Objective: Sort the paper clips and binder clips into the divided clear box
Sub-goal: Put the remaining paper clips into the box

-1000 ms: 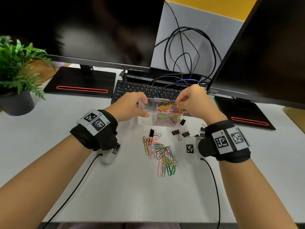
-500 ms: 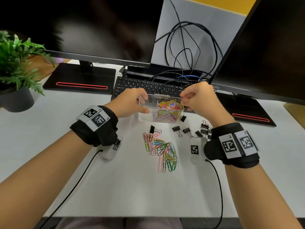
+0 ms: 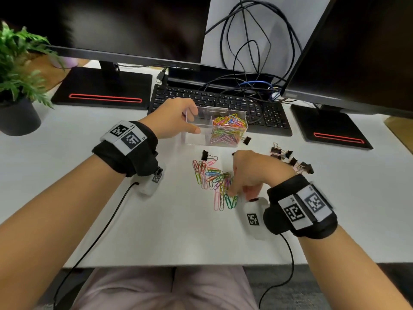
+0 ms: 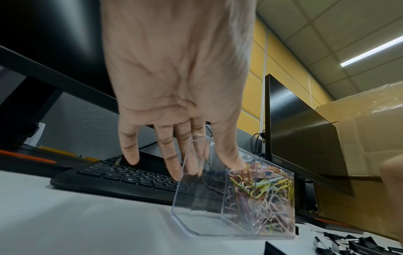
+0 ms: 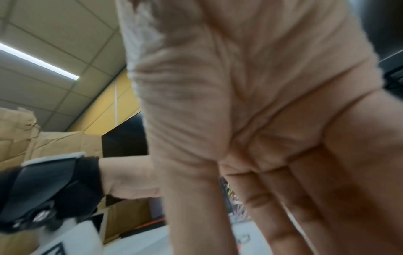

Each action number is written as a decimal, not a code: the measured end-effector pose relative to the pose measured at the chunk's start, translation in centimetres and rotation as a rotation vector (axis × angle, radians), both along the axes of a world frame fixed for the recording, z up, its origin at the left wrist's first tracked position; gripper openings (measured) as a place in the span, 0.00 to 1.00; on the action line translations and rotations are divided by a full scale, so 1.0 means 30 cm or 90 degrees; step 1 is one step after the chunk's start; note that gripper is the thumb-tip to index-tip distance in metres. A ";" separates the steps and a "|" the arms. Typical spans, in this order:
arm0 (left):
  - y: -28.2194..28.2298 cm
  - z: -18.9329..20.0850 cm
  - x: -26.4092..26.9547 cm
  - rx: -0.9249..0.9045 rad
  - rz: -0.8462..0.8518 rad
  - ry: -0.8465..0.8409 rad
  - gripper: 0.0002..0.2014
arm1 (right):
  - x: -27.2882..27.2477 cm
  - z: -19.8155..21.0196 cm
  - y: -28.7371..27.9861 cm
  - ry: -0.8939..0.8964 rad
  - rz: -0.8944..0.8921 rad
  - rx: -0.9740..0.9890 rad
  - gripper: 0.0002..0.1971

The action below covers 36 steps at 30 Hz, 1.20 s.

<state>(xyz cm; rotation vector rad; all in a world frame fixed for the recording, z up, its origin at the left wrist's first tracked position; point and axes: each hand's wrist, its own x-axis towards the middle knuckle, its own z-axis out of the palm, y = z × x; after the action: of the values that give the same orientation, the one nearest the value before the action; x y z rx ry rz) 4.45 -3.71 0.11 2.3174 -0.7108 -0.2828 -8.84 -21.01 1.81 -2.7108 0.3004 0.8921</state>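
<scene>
The divided clear box stands in front of the keyboard. Its right compartment is packed with coloured paper clips, and the left compartment looks empty. My left hand grips the box's left end, thumb on the near wall and fingers behind the far one. A loose pile of paper clips lies nearer to me. My right hand reaches down onto the pile's right side; its fingers are fairly straight and their tips are hidden. Black binder clips lie scattered to the right, one above the pile.
A black keyboard sits just behind the box, under tangled cables. Two monitors stand on black bases. A potted plant is far left. The table's near edge runs above my lap.
My right hand left the box's right rim and came down toward me onto the loose paper clip pile. My left hand stays on the box.
</scene>
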 end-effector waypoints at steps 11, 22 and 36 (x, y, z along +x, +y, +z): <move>-0.001 0.001 0.002 0.004 -0.002 -0.003 0.22 | 0.041 -0.015 0.024 -0.101 -0.032 0.071 0.22; -0.001 -0.001 0.005 0.001 -0.006 -0.006 0.23 | 0.073 -0.036 0.066 -0.082 0.021 0.059 0.16; 0.001 -0.006 0.010 -0.021 -0.004 0.008 0.21 | 0.078 -0.048 -0.014 -0.173 -0.015 0.138 0.07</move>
<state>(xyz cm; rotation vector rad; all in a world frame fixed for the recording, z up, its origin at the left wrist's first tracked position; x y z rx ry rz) 4.74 -3.69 -0.08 2.2811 -0.7113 -0.2852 -6.51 -21.42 0.37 -2.5769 0.1674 0.5078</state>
